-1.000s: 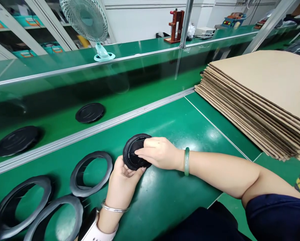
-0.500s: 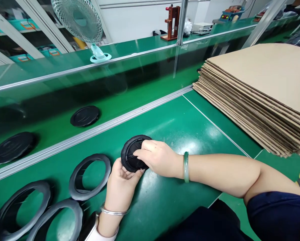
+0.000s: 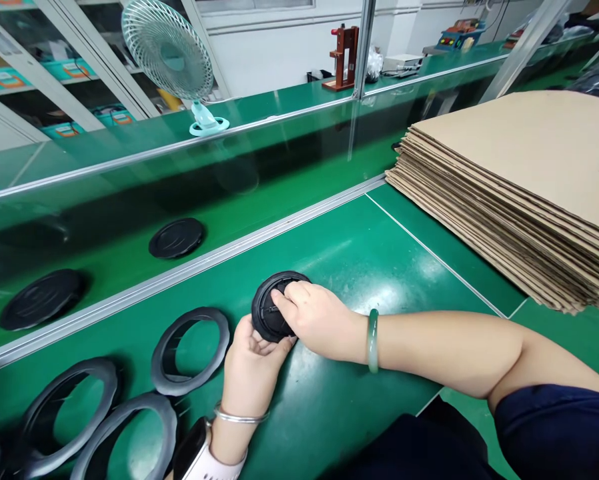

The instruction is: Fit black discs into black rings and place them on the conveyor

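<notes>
A round black plastic part (image 3: 265,308) with a ridged rim is held just above the green bench. My left hand (image 3: 257,363) grips its lower edge from beneath, fingers under it and thumb at the rim. My right hand (image 3: 317,313) is closed over its right side, the thumb pressed on the inner face near a small raised bar. The right fingertips are hidden behind the hand and the part. Left of my hands, several black rings (image 3: 223,350) stand on the bench, the nearest one close to my left wrist.
Two black round discs (image 3: 177,238) lie on the green strip behind the metal rail (image 3: 279,227). A tall stack of cardboard sheets (image 3: 509,193) occupies the right side. Beyond the clear panel are a mint-green fan (image 3: 172,53) and a brown hand press (image 3: 344,59).
The view has shifted slightly, so the bench and rings appear a little further right. My right thumb has moved a little up on the part's face; both hands keep hold of it.
</notes>
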Motion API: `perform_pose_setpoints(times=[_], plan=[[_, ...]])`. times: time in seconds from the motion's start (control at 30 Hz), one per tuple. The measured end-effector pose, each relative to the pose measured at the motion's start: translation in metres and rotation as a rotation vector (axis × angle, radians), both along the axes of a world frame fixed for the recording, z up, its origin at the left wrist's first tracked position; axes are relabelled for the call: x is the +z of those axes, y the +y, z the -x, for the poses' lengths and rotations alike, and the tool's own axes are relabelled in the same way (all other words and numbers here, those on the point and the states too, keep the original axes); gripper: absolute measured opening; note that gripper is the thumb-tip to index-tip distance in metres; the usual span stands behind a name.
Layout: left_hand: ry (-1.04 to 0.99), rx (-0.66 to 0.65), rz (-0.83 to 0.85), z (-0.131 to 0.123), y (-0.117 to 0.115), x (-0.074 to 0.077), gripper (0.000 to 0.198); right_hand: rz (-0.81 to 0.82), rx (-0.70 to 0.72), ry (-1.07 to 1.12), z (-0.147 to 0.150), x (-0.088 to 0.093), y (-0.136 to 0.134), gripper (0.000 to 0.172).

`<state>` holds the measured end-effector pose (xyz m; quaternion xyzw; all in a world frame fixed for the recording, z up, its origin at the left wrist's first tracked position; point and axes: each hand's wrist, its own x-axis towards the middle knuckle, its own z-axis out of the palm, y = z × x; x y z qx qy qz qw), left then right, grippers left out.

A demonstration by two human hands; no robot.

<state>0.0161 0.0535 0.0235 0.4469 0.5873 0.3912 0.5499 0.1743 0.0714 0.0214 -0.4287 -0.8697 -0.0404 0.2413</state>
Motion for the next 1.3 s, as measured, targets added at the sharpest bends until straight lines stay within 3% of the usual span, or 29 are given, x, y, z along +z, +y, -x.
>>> perform_pose_setpoints(times=[0.13, 0.23, 0.33, 0.4, 0.5, 0.67, 1.0, 1.1, 1.2, 1.3], plan=[[-0.008, 0.010, 0.003, 0.000, 0.001, -0.002, 0.059, 0.027, 0.029, 0.014, -0.001, 0.004, 0.001, 0.036], [-0.062, 0.037, -0.018, 0.001, 0.002, -0.004, 0.060, 0.054, 0.076, 0.179, -0.006, 0.009, 0.006, 0.031], [-0.100, 0.064, -0.040, 0.001, 0.003, -0.004, 0.059, 0.141, -0.044, 0.468, -0.013, 0.009, 0.015, 0.038], [-0.093, 0.073, -0.057, 0.002, 0.003, -0.005, 0.058, 0.287, -0.137, 0.612, -0.017, 0.006, 0.023, 0.040], [-0.077, 0.057, -0.072, 0.002, 0.001, -0.007, 0.060, 0.511, -0.125, 0.703, -0.020, 0.001, 0.032, 0.024], [-0.054, 0.006, -0.066, 0.003, 0.001, -0.009, 0.068, 0.586, -0.099, 0.829, -0.016, 0.000, 0.033, 0.009], [0.004, -0.041, -0.035, 0.005, -0.001, -0.008, 0.068, 0.722, -0.136, 1.092, -0.011, -0.013, 0.038, 0.025], [-0.016, -0.026, -0.048, 0.005, -0.001, -0.008, 0.067, 0.834, -0.034, 1.101, -0.017, -0.011, 0.041, 0.028], [-0.016, -0.034, -0.060, 0.006, -0.001, -0.011, 0.067, 0.991, 0.148, 1.095, -0.022, -0.005, 0.042, 0.046], [0.000, -0.048, -0.059, 0.008, 0.000, -0.014, 0.068, 1.072, 0.181, 1.084, -0.023, 0.000, 0.042, 0.053]])
